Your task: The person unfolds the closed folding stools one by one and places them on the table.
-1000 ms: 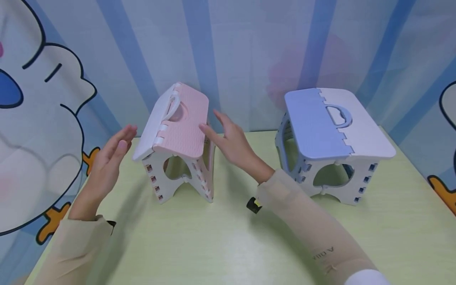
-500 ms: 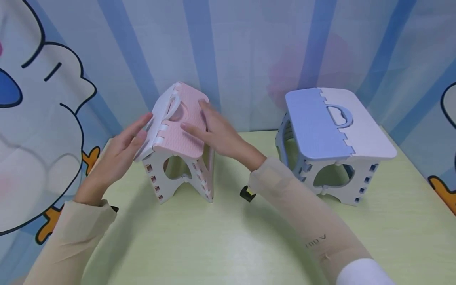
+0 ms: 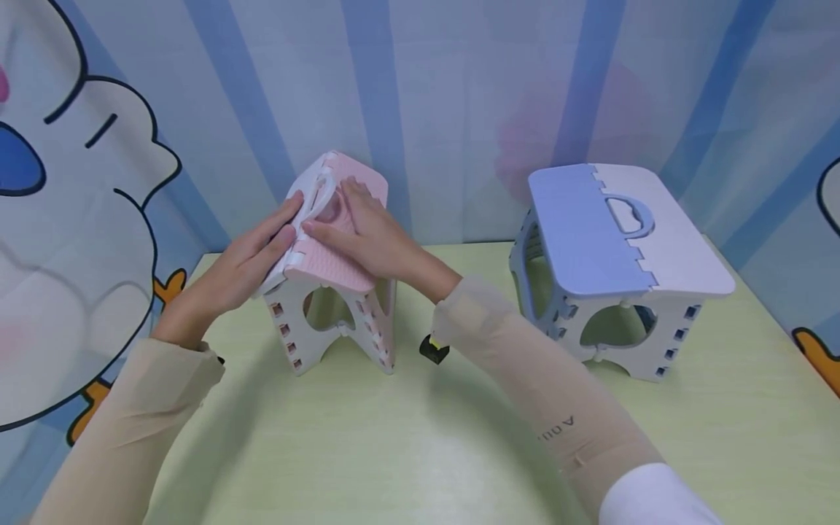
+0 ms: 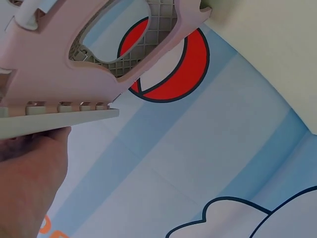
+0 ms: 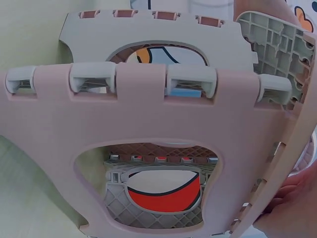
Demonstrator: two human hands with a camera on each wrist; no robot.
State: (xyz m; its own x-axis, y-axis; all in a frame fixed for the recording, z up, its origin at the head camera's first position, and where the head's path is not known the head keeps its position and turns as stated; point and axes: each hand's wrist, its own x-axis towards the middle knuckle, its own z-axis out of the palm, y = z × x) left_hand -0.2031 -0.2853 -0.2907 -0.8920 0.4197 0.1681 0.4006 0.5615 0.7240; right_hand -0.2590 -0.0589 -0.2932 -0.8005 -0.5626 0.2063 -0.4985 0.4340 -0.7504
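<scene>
A pink and white folding step stool [image 3: 329, 313] stands partly folded on the table, its two top halves sloping like a roof. Flat on the white half lies my left hand [image 3: 246, 266], fingers pointing toward the ridge. My right hand [image 3: 377, 237] rests on the pink half, its thumb close to the white carry handle [image 3: 321, 195]. In the left wrist view, the hand [image 4: 34, 178] presses the outer face of a panel. The right wrist view shows the stool's pink leg frame [image 5: 143, 116], and the hand [image 5: 292, 208] lies beyond the top panel's edge.
To the right stands a second folding stool [image 3: 590, 240], blue and white, fully unfolded with a flat top. Both stools are on a pale green table [image 3: 420, 437]. A blue-striped cartoon backdrop [image 3: 446, 95] rises behind the table.
Both hands have come inward from beside the pink stool and now touch its sloping top halves. The right hand has slid up toward the handle. The blue stool stays in place.
</scene>
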